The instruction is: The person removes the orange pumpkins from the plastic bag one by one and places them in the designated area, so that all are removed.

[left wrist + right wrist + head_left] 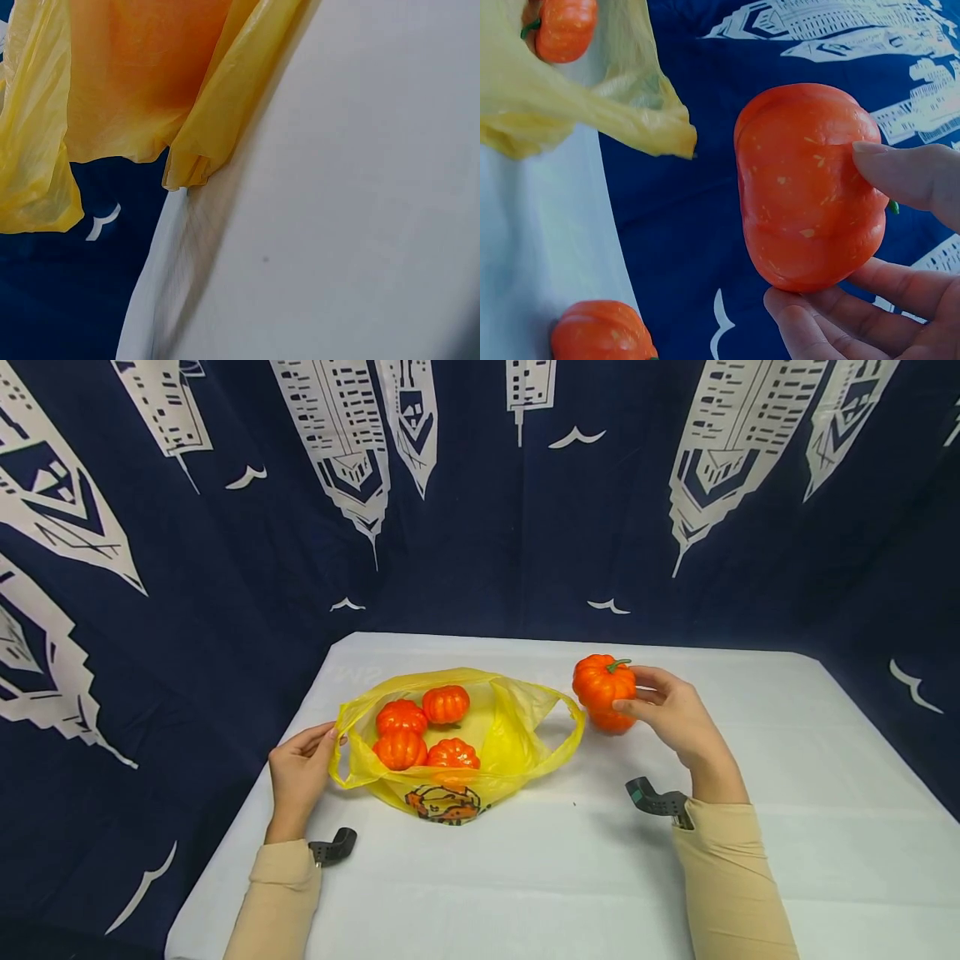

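A yellow plastic bag [517, 735] lies on the table with its mouth spread, several small orange pumpkins [400, 749] inside it. At its left end, my left hand [296, 777] pinches the rim by the handle. To the right of the bag, my right hand [678, 714] holds another orange pumpkin [810, 187] with a green stem, thumb on one side and fingers on the other. Partly hidden below it, one more pumpkin [604, 334] rests on the table. The left wrist view shows bag plastic [232, 97] with orange showing through, but not the hand.
The white-covered table [540, 877] has its left edge close to my left hand. A dark blue curtain [480, 568] with white building prints hangs behind and beside it. Black wrist-worn mounts [656, 797] stick out inward from both sleeves.
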`<action>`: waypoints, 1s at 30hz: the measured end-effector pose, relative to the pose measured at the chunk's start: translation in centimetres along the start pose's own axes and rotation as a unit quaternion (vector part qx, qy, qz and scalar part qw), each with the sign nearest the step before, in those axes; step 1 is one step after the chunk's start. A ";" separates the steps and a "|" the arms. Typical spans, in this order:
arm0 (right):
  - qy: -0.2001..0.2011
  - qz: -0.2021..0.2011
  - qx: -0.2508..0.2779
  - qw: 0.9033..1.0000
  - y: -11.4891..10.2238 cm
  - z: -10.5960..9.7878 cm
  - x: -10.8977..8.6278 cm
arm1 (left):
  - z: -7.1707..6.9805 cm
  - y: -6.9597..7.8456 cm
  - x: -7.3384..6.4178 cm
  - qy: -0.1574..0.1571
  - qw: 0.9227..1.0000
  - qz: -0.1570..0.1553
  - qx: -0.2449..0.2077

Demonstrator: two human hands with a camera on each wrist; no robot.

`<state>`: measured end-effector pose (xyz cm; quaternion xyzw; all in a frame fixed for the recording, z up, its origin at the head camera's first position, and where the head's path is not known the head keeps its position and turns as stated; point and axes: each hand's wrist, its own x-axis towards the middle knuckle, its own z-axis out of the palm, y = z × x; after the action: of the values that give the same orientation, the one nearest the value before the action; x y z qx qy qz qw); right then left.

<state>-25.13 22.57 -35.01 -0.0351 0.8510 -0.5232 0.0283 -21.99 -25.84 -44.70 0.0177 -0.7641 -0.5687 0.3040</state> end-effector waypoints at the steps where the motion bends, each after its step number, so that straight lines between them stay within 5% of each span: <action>1: 0.004 0.003 -0.001 1.000 0.1 -0.1 0.0 | 0.0 0.0 0.0 0.000 1.000 -0.001 0.000; 30: 0.126 0.078 0.009 0.989 5.2 -4.0 0.4 | -0.1 -0.1 0.0 0.002 1.000 0.011 0.003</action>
<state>-26.05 28.43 -37.84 0.0979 0.8434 -0.5270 -0.0379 -21.99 -25.95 -44.75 0.0115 -0.7651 -0.5633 0.3118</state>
